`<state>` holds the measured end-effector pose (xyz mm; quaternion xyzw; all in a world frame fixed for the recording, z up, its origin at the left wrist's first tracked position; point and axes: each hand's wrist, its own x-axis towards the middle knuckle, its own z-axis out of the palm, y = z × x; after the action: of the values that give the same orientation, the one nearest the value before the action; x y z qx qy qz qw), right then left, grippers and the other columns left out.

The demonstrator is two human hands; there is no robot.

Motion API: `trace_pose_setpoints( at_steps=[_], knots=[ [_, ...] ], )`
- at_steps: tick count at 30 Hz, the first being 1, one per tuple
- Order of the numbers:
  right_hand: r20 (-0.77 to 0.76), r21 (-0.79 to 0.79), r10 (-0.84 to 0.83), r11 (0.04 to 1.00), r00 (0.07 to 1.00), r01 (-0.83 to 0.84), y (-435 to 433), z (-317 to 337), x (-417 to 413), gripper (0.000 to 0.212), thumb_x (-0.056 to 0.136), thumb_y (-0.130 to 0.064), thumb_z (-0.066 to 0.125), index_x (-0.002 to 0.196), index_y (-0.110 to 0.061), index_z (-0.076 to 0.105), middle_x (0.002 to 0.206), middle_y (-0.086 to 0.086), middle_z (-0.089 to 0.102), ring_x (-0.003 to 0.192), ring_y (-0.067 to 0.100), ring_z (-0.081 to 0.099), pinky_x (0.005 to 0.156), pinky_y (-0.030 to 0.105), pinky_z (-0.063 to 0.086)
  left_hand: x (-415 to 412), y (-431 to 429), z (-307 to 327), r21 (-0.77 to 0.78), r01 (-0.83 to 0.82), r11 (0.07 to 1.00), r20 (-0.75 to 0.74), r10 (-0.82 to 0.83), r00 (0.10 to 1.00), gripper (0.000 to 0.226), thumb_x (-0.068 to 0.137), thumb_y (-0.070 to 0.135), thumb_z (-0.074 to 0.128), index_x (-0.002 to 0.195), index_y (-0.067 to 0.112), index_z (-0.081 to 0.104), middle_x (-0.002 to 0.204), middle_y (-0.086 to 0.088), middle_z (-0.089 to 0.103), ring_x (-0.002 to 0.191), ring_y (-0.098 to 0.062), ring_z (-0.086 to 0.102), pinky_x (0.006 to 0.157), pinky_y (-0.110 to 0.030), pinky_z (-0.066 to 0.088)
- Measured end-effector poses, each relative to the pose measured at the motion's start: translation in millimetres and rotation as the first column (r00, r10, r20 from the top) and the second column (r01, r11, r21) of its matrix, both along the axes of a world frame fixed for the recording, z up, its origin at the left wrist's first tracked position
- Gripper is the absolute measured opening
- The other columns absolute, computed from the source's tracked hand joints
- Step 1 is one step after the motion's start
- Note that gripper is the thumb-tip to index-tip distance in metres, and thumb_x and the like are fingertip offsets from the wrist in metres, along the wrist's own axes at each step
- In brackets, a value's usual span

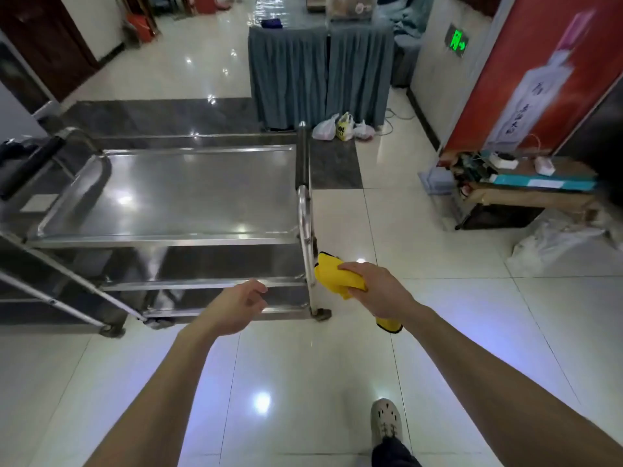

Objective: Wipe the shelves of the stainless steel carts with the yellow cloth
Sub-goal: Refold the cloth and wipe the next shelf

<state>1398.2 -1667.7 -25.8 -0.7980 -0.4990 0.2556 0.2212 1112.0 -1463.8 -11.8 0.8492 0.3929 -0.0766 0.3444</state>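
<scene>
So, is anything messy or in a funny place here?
Yes. Plastic bags sit on the floor beside the skirted table, and another bag lies crumpled by the low bench. The cart looks fine.

You have one view only, worn on your head, facing forward and down over the tiled floor (303, 382). The steel cart (175, 193) stands near at ten o'clock, the skirted bench (320, 72) farther off at twelve.

Green exit sign (458, 40) on wall (435, 69); banner (499, 96) characters illegible.
</scene>
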Motion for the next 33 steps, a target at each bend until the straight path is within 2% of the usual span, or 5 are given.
trace_pose_setpoints(
  at_steps=[4,14,24,30,33],
  knots=[
    [0.014,-0.003,-0.018,1.000,1.000,0.018,8.1,2.3,94.8,0.055,0.104,-0.029,0.069,0.154,-0.042,0.050,0.144,0.003,0.060,0.126,0.027,0.059,0.107,0.039,0.049,115.6,11.2,2.2,0.030,0.042,0.999,-0.001,-0.042,0.999,0.032,0.106,0.034,0.065,0.138,0.030,0.065,0.125,0.007,0.075,0.110,-0.016,0.072,0.100,-0.041,0.058],
    [0.063,-0.020,0.011,1.000,0.998,-0.010,81.8,6.6,322.6,0.054,0.104,-0.038,0.069,0.153,-0.044,0.049,0.141,0.001,0.063,0.119,0.024,0.062,0.094,0.029,0.044,335.8,63.7,3.3,0.044,0.095,0.995,0.011,-0.095,0.995,0.036,0.111,0.039,0.055,0.142,0.024,0.063,0.132,0.003,0.072,0.119,-0.020,0.069,0.106,-0.042,0.055],
    [0.057,-0.032,0.060,0.998,0.997,-0.059,251.4,-15.3,498.0,0.053,0.103,-0.040,0.069,0.152,-0.044,0.051,0.145,-0.002,0.063,0.123,0.025,0.062,0.098,0.033,0.048,515.3,220.8,-30.5,-0.051,-0.001,0.999,0.020,0.002,1.000,0.034,0.109,0.034,0.060,0.142,0.026,0.060,0.127,0.004,0.072,0.109,-0.016,0.071,0.094,-0.036,0.060],
    [0.067,-0.045,0.117,0.992,0.991,-0.114,370.1,-1.9,587.3,0.056,0.102,-0.039,0.071,0.154,-0.039,0.053,0.149,0.002,0.063,0.127,0.029,0.063,0.102,0.036,0.049,599.5,331.1,-1.1,-0.005,-0.083,0.997,0.044,0.083,0.996,0.033,0.107,0.042,0.061,0.139,0.033,0.061,0.124,0.009,0.070,0.104,-0.013,0.070,0.071,-0.025,0.055],
    [0.052,-0.022,0.200,0.980,0.978,-0.199,449.3,1.6,616.4,0.056,0.101,-0.037,0.072,0.154,-0.035,0.055,0.146,0.002,0.066,0.124,0.029,0.065,0.104,0.040,0.053,616.2,391.0,6.1,0.028,-0.163,0.986,0.048,0.161,0.986,0.032,0.106,0.041,0.063,0.137,0.033,0.064,0.123,0.007,0.073,0.102,-0.014,0.070,0.083,-0.030,0.058]
  ],
)
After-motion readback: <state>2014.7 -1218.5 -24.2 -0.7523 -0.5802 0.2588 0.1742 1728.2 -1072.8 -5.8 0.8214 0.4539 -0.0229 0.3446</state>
